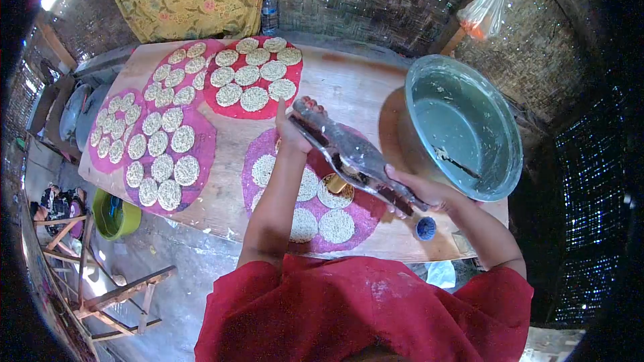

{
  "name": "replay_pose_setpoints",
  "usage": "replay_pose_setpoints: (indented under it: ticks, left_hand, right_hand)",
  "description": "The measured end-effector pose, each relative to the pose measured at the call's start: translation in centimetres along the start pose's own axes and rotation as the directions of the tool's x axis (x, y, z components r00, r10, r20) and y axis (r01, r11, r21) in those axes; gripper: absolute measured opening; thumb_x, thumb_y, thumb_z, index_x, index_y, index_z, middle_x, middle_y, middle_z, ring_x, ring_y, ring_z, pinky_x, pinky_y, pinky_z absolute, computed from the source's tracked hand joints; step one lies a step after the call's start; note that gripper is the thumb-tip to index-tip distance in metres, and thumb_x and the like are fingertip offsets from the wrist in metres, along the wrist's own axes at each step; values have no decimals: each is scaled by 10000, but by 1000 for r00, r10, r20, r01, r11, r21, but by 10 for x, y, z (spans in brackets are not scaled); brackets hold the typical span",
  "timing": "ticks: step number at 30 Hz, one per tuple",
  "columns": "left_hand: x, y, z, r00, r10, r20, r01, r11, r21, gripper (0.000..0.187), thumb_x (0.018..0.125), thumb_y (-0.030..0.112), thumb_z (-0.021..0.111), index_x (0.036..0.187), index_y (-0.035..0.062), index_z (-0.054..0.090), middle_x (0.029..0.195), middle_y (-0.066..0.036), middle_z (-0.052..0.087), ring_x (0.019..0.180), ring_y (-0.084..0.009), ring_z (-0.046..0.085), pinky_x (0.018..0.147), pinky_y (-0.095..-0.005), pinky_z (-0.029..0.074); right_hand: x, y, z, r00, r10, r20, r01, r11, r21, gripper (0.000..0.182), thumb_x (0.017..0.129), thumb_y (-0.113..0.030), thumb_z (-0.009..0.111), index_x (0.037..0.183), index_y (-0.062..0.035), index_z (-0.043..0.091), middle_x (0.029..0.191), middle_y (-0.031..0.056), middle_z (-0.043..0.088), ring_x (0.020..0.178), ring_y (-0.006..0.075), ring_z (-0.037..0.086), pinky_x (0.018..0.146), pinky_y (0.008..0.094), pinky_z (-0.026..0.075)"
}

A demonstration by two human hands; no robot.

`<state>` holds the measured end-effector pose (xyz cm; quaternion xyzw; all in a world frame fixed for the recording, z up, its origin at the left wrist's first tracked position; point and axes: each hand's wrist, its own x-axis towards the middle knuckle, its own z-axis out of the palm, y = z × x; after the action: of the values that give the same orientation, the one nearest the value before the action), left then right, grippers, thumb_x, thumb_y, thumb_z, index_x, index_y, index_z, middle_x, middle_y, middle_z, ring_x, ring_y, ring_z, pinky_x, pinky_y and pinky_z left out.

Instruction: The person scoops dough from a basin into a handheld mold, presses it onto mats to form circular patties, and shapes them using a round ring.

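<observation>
A long two-part wooden hand press (355,151) slants across the middle of the view, with both my hands on it. My left hand (295,133) wraps the upper-left end, fingers curling over the top. At the lower-right end, my right hand (424,191) grips the two handles. A brass-coloured cylinder (335,184) shows beneath the press, over a noodle-textured disc (345,200). That disc lies with several others on a round pink sheet (367,218), partly hidden by my left forearm.
More pink sheets with pale discs and a red sheet (213,100) cover the table's left side. A large green-grey basin (463,127) stands at right, a dark utensil (459,163) inside. Nearby are a small blue cup (425,228), a water bottle (269,12) and a green bucket (115,214).
</observation>
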<state>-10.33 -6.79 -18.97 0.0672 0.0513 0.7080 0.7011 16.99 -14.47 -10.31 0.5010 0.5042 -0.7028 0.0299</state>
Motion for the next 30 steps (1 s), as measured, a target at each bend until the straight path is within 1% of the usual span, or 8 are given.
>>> replay_pose_setpoints:
  ticks: [12,16,19,21,22,24,25,30]
  left_hand:
    - [-18,9,-6,980,-17,-198,9,999,-43,464,875,535,361,693,121,464,590,-25,462,586,-198,485,598,-356,419]
    - [-10,32,11,984,43,-175,-42,999,12,458,872,548,389,665,146,464,544,16,436,500,-159,456,541,-324,400]
    - [-19,54,35,991,129,41,-130,991,23,414,864,518,470,656,160,451,551,45,440,508,-117,440,524,-293,387]
    - [-45,74,66,982,182,47,-183,983,14,429,881,513,445,641,157,456,519,58,414,474,-114,407,498,-278,373]
    - [-59,89,74,979,139,148,-141,990,3,461,891,527,406,617,160,454,495,59,412,442,-115,401,474,-273,370]
    - [-93,117,98,939,57,339,-86,994,70,539,903,567,309,567,169,445,452,54,421,381,-123,398,422,-270,362]
    - [-111,130,107,907,14,420,-81,987,141,585,905,593,252,540,176,439,435,48,433,352,-130,401,394,-272,357]
    - [-188,158,140,901,-197,385,-105,764,637,726,878,655,155,426,136,385,332,-66,416,228,-234,388,279,-384,390]
  right_hand:
    - [4,6,26,997,13,-70,-19,996,-85,643,843,-689,356,928,-88,569,623,20,510,477,106,474,427,247,377]
    - [10,-7,36,975,-147,-170,94,953,-287,577,906,-573,356,962,-45,582,632,20,537,489,107,512,443,245,411]
    - [22,2,21,987,-155,-35,154,987,-35,589,913,-550,337,1068,-33,571,811,63,608,684,125,587,626,268,487]
    - [47,18,15,901,-421,-103,430,900,79,526,888,-494,464,1204,-78,523,1102,122,578,1026,206,553,910,334,418]
    - [57,27,18,900,-422,-104,431,898,83,526,888,-494,464,1204,-78,523,1102,122,578,1026,206,553,910,334,418]
    - [76,37,31,637,-770,23,514,403,-757,595,792,-275,641,1308,-76,423,1308,155,440,1223,288,403,1033,394,302]
    - [76,31,36,686,-718,118,510,360,-781,785,680,-124,707,1366,-76,329,1378,176,360,1274,348,326,1051,425,278]
    - [90,28,36,744,-650,157,492,373,-787,856,680,-193,723,1404,-157,268,1395,165,355,1285,360,308,1061,450,232]
